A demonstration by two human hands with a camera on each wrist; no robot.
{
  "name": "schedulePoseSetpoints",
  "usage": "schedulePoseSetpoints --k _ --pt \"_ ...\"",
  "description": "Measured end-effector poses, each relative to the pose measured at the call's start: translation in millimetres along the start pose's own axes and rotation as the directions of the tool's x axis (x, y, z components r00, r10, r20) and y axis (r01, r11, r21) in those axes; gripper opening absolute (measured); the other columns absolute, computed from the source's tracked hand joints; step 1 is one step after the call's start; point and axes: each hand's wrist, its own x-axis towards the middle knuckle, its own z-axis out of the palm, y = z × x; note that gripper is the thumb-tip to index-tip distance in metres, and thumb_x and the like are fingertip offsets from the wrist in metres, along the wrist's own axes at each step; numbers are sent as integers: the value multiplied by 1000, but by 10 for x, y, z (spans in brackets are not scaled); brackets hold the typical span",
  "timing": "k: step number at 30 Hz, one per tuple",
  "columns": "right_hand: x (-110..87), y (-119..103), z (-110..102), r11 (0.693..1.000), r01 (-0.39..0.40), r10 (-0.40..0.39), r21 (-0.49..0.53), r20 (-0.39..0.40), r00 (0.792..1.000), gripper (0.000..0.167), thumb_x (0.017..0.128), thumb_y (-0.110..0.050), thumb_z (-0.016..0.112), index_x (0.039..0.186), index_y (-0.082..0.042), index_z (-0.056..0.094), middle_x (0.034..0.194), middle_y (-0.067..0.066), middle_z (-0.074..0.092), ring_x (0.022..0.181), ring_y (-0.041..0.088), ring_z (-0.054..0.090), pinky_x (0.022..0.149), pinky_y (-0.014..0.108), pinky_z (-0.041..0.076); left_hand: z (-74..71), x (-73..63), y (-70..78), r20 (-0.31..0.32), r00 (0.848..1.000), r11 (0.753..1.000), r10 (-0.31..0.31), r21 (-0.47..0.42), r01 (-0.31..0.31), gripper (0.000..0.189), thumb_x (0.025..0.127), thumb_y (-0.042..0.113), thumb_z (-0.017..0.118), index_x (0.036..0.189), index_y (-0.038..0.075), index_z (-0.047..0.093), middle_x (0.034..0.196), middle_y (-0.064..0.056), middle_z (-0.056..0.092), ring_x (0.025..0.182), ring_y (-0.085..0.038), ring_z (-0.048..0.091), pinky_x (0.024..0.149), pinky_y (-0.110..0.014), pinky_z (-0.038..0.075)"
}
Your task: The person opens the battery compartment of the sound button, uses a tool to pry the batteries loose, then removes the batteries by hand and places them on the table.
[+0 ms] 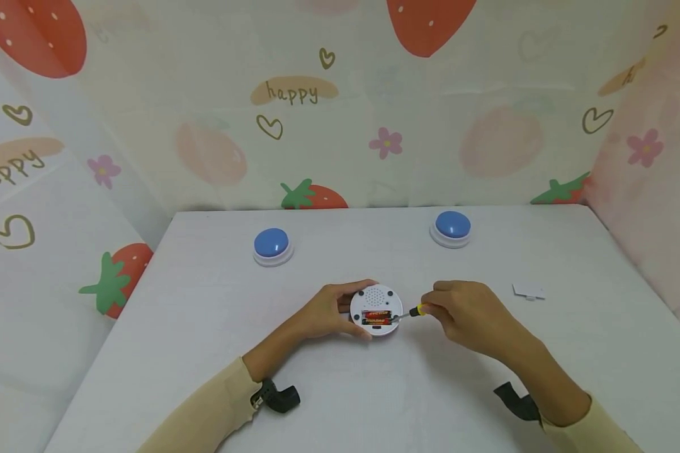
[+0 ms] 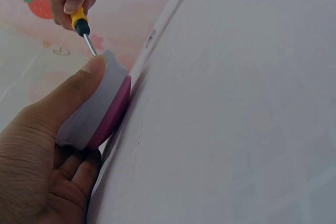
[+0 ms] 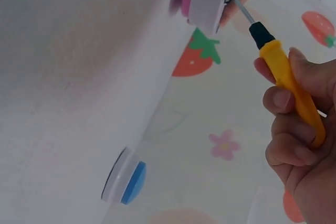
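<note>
A round white push button lies bottom up on the table, its battery compartment uncovered with two red batteries inside. Its pink top faces down in the left wrist view. My left hand grips the button's left side between thumb and fingers. In my right hand is a yellow and dark green screwdriver, held by its handle with curled fingers. The screwdriver's metal shaft slants down to the right end of the lower battery, its tip right at the compartment edge.
Two blue-topped push buttons stand farther back, one on the left and one on the right. A small white battery cover lies right of my right hand. A printed cloth rises behind the white table.
</note>
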Motion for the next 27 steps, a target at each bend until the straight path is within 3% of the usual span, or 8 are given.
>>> schedulePoseSetpoints --k 10,20,27 --pt "-10 133 51 991 -49 48 122 11 999 18 84 0 80 98 -10 81 76 -11 62 66 4 49 57 20 45 -2 1 -12 2 1000 1000 4 4 -4 94 68 14 96 150 23 51 143 2 58 117 -14 62 100 -26 51" --pt "-22 282 114 956 -116 107 271 49 993 19 86 1 77 101 -10 81 79 -6 66 69 7 51 59 23 45 -1 4 -2 5 1000 1000 1 -5 -1 94 69 14 96 150 22 50 143 1 58 117 -14 63 100 -26 51" --pt "-19 322 139 945 -149 136 292 63 989 18 87 3 75 99 -9 81 80 -4 69 71 9 52 63 26 48 -5 6 -3 8 1000 1000 -6 -8 6 95 68 14 96 151 20 50 143 1 57 118 -15 62 100 -25 51"
